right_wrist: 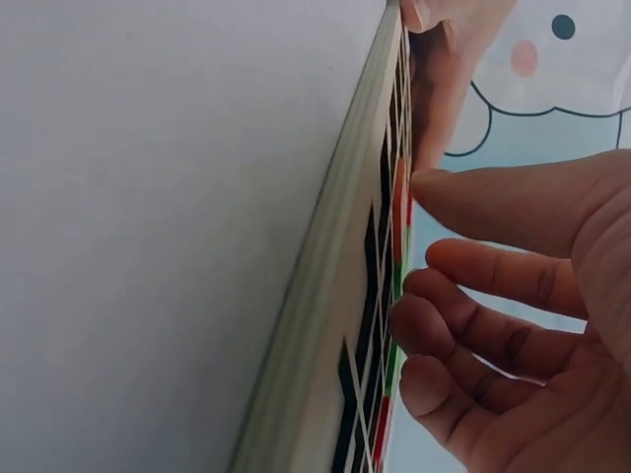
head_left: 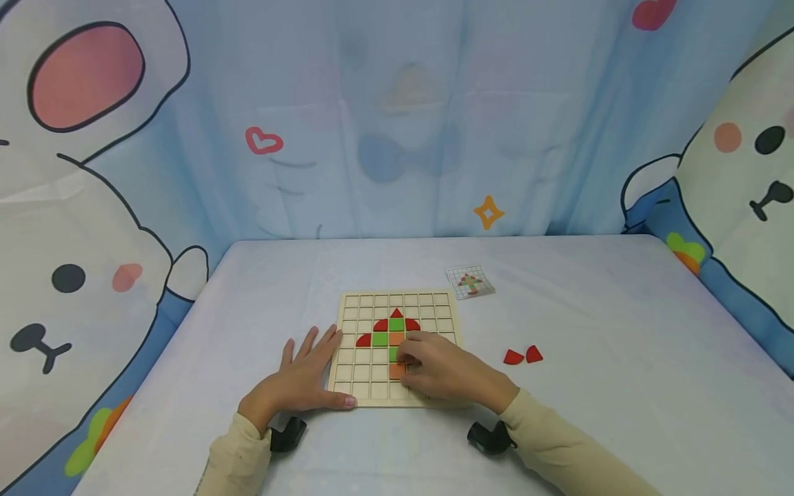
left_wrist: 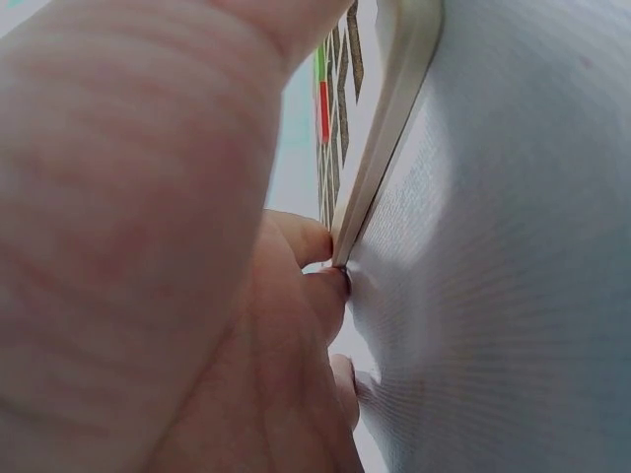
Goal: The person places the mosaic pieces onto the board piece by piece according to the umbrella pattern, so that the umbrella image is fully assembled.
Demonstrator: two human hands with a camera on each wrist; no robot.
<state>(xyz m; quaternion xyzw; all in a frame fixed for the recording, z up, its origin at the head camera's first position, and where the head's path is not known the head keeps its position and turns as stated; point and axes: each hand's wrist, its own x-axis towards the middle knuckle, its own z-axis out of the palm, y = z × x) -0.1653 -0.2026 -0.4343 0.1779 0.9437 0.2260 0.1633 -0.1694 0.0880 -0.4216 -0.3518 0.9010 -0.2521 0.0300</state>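
Observation:
A wooden grid board [head_left: 362, 393] lies on the table with coloured pieces set in its squares. Among these are a red triangle [head_left: 396, 313], a green square [head_left: 380, 339], an orange square [head_left: 397, 372] and red quarter-circle pieces [head_left: 363, 340]. My left hand [head_left: 300, 382] rests with spread fingers along the board's left edge, its thumb at the near corner. Over the board's middle is my right hand [head_left: 443, 365], fingers loosely bent. In the right wrist view its thumb tip [right_wrist: 429, 187] is by the orange square, and no piece shows between thumb and fingers.
Two loose red quarter-circle pieces [head_left: 513, 357] lie on the table [head_left: 620, 331] right of the board. A small pattern card [head_left: 471, 282] showing a similar coloured figure lies behind the board's right corner. A blue printed curtain [head_left: 397, 200] hangs beyond the table's far edge.

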